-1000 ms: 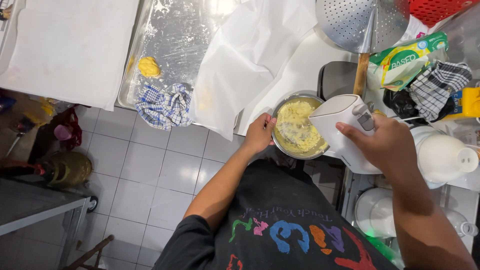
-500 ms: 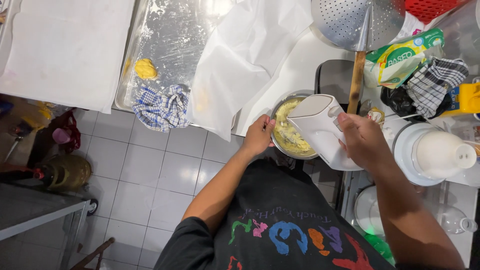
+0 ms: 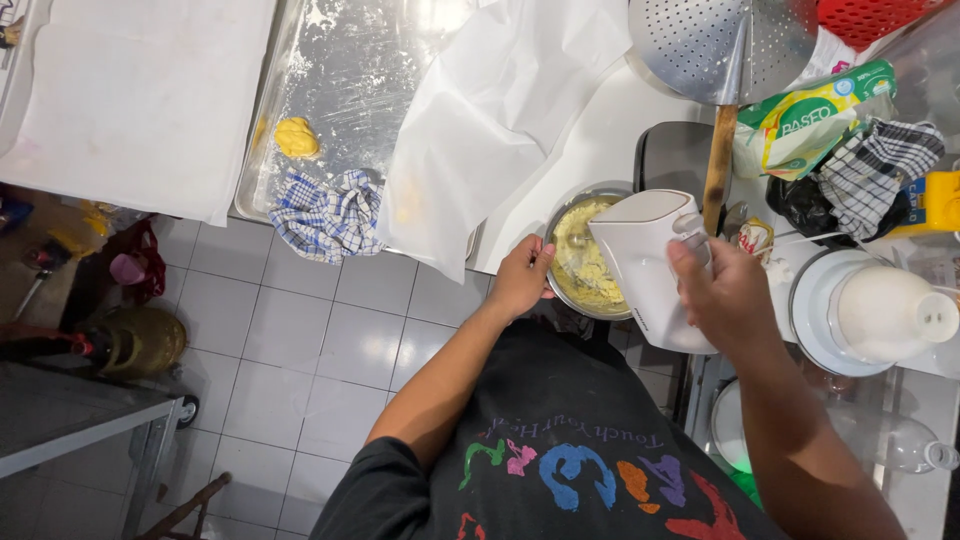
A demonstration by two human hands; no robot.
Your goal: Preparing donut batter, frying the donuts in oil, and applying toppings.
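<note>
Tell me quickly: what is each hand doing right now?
Left hand: closed on the rim of the metal bowl of yellow batter.
Right hand: closed around the white hand mixer, held over the bowl.

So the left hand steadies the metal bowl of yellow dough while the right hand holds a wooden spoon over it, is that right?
Not quite. The right hand holds a white electric hand mixer, not a wooden spoon. The rest stands: the left hand grips the rim of the metal bowl with the yellow dough in it. The head view shows this.
</note>
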